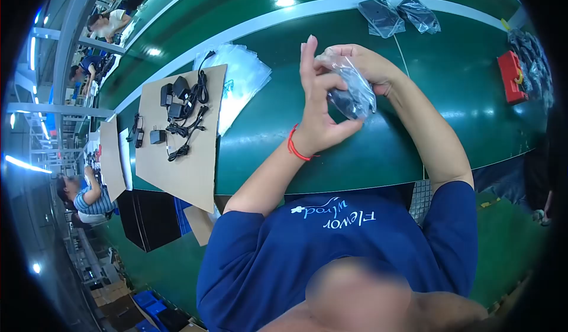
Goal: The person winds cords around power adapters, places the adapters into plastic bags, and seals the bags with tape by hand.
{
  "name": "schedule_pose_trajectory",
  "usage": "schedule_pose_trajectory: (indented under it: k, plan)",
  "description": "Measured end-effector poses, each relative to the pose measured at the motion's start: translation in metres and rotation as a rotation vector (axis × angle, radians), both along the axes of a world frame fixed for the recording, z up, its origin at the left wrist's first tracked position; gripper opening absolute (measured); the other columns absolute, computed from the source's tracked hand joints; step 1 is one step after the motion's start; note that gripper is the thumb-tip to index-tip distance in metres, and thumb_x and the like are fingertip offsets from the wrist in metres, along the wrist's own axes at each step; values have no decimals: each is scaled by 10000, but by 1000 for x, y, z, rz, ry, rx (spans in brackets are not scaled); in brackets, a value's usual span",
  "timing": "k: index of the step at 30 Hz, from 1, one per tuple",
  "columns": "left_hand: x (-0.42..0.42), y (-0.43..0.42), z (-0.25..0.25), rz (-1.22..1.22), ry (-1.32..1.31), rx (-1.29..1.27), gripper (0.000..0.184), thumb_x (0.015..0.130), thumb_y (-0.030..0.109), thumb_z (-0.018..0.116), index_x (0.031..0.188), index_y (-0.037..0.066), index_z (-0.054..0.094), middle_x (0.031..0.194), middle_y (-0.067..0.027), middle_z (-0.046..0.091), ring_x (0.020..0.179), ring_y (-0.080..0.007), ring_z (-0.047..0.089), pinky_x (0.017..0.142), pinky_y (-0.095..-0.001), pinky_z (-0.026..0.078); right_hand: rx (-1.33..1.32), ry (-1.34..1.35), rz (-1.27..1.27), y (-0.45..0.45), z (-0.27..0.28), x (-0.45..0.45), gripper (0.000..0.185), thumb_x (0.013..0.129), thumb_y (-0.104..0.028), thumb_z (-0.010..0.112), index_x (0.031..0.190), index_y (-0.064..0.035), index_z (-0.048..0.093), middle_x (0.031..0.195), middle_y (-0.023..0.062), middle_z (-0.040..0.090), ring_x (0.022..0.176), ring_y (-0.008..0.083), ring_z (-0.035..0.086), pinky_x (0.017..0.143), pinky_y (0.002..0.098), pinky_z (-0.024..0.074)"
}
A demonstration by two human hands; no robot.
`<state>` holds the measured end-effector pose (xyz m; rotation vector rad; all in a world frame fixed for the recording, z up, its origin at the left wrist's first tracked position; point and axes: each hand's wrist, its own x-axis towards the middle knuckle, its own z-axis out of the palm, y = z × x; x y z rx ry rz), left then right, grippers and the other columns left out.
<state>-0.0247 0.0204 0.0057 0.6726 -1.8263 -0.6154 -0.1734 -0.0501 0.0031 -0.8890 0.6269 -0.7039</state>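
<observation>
Bag [360, 88] with dark part [340, 102] inside, up over green bench [284, 166], between both hands. Right hand [365, 65]: fingertips pinching film at upper end. Left hand [318, 104]: upper fingers spread upward, one bent finger against film, thumb by lower end; how firm, cannot tell.

Progress, judging by layout: bagged pair [381, 19] side by side near far edge, probably finished. Part in hand already inside film; mouth folded or sealed, cannot tell. Probably left: black adapters [177, 112] with bundled cords, bare, on cardboard [198, 187]. Same kind as bagged part or not, cannot tell. Loose film sleeves [242, 74] fanned out beside cardboard, partly under its edge by the look of it.

Around: red box [510, 77] at right end, dark bagged heap [535, 63] just beside. Pale rail [266, 18] along far side. Second cardboard [113, 154] further left, black bin [148, 219] below. Co-worker in striped top [96, 202] at left, well apart from hands.

In the way: cardboard across left stretch of bench, cords crowded together, likely to snag. Glare on film, contents hard to read.
</observation>
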Motion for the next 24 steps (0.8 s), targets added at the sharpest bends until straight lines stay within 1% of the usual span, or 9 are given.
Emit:
schedule_pose_trajectory:
  k: [4, 8, 11, 12, 14, 15, 18, 22, 24]
  plan:
    - [-6, 7, 8, 217, -258, -297, 550, 632, 78, 770, 1069, 119, 437, 1230, -140, 421, 1327, -320, 350, 955, -487, 362, -87, 103, 154, -7, -8, -14, 179, 863, -222, 665, 902, -50, 642, 820, 12, 631, 688, 72, 597, 585, 226, 498]
    - [2, -3, -13, -171, -320, -260, 548, 649, 152, 796, 1065, 107, 442, 1187, -129, 462, 1240, -278, 442, 920, -424, 388, -305, 121, 408, -16, -50, -10, 140, 868, -192, 652, 910, -58, 646, 828, 16, 631, 694, 79, 592, 594, 229, 492]
    - [0, -4, -25, 59, 213, 115, 475, 764, 217, 763, 1082, 97, 431, 1088, -83, 516, 1083, -210, 529, 902, -362, 410, -210, 110, -49, -12, -48, 6, 159, 875, -181, 643, 946, -39, 639, 884, 33, 631, 774, 90, 592, 666, 236, 489]
    - [2, -7, -22, 67, 215, 114, 475, 764, 217, 763, 1082, 97, 431, 1088, -83, 516, 1083, -210, 529, 902, -362, 410, -211, 111, -42, -12, -46, 4, 159, 875, -181, 643, 946, -39, 639, 884, 33, 631, 774, 90, 592, 666, 236, 489]
    - [9, -18, -12, 65, 685, 527, 357, 915, 284, 625, 1121, 85, 410, 1030, -42, 510, 973, -143, 529, 889, -295, 420, -311, 149, -590, -20, -35, -1, 292, 862, -190, 666, 1088, -15, 608, 993, 48, 616, 935, 120, 574, 801, 254, 467]
    - [12, -24, -14, 76, 692, 515, 357, 915, 284, 625, 1121, 85, 410, 1030, -42, 510, 973, -143, 529, 889, -295, 420, -320, 147, -575, -19, -26, 2, 292, 862, -190, 666, 1088, -15, 608, 993, 48, 616, 935, 120, 574, 801, 254, 467]
    - [25, -36, -32, -90, 941, 653, 289, 997, 302, 477, 1158, 79, 387, 1072, -41, 479, 1019, -123, 500, 900, -294, 424, -1124, 454, -600, 7, -3, 12, 540, 815, -206, 711, 1277, -10, 512, 1082, 104, 583, 1011, 187, 560, 863, 298, 458]
    - [20, -40, -49, -156, 1008, 687, 367, 995, 363, 459, 1193, 65, 375, 1134, -56, 465, 1077, -126, 477, 932, -290, 404, -1329, 799, -567, 25, -20, 40, 769, 769, -195, 735, 1416, -25, 357, 1146, 157, 542, 1046, 262, 550, 910, 338, 440]
    - [19, -40, -56, -132, 1012, 674, 404, 991, 362, 469, 1231, 55, 363, 1164, -62, 466, 1104, -133, 474, 955, -290, 392, -1273, 755, -442, 19, -16, 31, 826, 745, -178, 749, 1434, -31, 319, 1178, 173, 515, 1066, 293, 542, 923, 351, 437]
